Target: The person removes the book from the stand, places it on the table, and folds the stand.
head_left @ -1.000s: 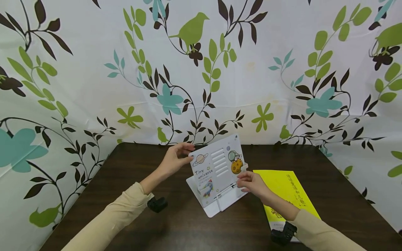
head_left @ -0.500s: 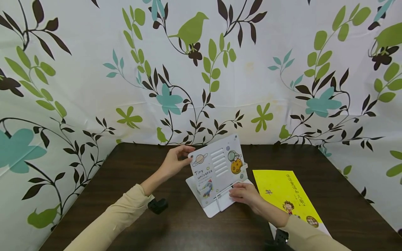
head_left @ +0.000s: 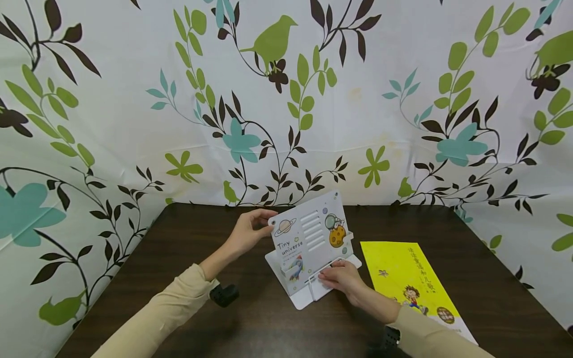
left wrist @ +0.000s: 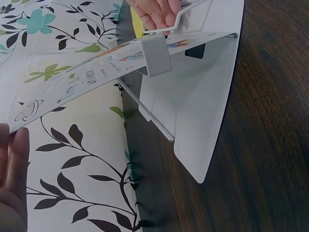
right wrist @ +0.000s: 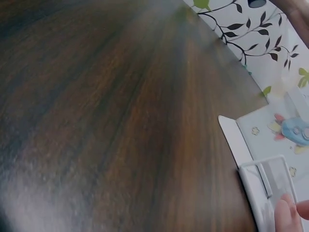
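The left hand [head_left: 248, 230] pinches the upper corner of a white "Tiny universe" book stand [head_left: 309, 253] that stands on the table [head_left: 259, 328] between both hands. Thumb and fingers of the right hand [head_left: 346, 281] pinch its wire page holder [right wrist: 260, 161]; a yellow book [head_left: 394, 263] lies to that hand's right.

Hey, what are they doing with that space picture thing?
Someone is handling a white, space-themed stand on a dark table. The left-hand grip pinches the stand's raised upper left corner. The right-hand grip is at the front bracket; whether it holds it is unclear. A yellow book lies to the right.
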A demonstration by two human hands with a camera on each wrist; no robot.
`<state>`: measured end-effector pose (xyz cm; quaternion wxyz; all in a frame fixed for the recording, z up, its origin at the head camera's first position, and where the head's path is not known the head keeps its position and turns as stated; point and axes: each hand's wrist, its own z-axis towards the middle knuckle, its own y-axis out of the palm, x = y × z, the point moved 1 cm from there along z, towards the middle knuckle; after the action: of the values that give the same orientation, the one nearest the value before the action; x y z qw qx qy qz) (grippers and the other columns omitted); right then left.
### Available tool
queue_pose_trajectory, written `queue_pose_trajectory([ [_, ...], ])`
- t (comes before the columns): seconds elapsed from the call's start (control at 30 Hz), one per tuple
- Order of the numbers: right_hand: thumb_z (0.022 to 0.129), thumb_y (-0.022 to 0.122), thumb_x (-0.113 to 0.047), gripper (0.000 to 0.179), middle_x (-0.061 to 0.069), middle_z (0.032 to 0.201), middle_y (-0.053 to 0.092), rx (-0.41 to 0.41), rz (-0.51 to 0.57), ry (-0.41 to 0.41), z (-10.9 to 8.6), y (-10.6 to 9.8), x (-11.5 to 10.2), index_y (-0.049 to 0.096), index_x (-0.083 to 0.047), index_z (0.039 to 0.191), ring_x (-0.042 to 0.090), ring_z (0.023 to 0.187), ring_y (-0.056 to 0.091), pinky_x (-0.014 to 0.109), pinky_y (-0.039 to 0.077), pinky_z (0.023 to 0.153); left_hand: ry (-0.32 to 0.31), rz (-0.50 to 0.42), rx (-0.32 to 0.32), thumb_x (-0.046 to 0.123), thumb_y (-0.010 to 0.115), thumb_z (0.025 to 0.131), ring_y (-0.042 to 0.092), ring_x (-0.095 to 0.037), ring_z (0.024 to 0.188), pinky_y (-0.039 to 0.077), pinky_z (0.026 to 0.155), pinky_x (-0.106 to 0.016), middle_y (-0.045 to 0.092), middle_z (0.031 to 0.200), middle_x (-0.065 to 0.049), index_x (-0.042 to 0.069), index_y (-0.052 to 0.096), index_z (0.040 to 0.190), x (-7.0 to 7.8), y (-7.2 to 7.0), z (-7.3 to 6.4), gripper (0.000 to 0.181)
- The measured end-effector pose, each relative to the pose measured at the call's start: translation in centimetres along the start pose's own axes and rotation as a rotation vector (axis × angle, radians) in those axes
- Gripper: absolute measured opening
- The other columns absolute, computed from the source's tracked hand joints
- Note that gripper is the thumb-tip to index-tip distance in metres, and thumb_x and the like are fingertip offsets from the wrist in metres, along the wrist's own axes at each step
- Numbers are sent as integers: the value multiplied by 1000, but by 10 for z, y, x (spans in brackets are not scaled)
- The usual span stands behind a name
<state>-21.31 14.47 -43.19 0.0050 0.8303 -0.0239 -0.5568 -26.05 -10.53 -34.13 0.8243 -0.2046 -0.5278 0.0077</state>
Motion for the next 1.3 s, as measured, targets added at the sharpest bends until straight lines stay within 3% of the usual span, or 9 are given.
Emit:
queue_pose_trajectory([
  [0.2, 83, 57, 5, 40, 16, 80, 63, 29, 60, -42, 3, 12, 6, 27, 6, 110, 17, 67, 65, 27, 54, 62, -5, -26, -1, -6, 60, 81, 59, -29, 85, 54, 69, -32, 60, 102, -20, -6, 58, 112, -1, 0, -1, 31],
  [0.53, 83, 52, 8, 38, 18, 83, 61, 48, 112, -48, 3, 17, 7, 25, 5, 109, 17, 66, 65, 30, 54, 63, -9, -14, 14, -7, 60, 81, 60, -23, 80, 53, 66, -27, 61, 96, -18, -4, 59, 111, 1, 0, -2, 30],
  [0.73, 84, 53, 5, 42, 20, 86, 60, 35, 90, -33, 2, 15, 4, 24, 7, 115, 18, 67, 65, 31, 54, 65, -32, -36, 19, -6, 61, 81, 59, -29, 84, 53, 66, -28, 60, 98, -18, -4, 59, 111, 1, 1, -5, 30],
  [0.97, 82, 58, 5, 50, 20, 86, 58, 41, 43, -36, 4, 11, 1, 23, 6, 117, 18, 66, 63, 30, 54, 64, -60, -83, 59, -9, 60, 80, 59, -28, 83, 54, 67, -33, 60, 98, -20, -6, 58, 111, 7, 8, -14, 31],
  [1.3, 78, 58, 9, 53, 14, 78, 59, 22, -9, -115, 13, 5, 2, 22, 10, 118, 15, 60, 58, 26, 54, 57, -68, -185, 154, -11, 61, 78, 60, -24, 82, 54, 65, -26, 61, 97, -22, -8, 59, 107, 11, 25, -27, 29],
])
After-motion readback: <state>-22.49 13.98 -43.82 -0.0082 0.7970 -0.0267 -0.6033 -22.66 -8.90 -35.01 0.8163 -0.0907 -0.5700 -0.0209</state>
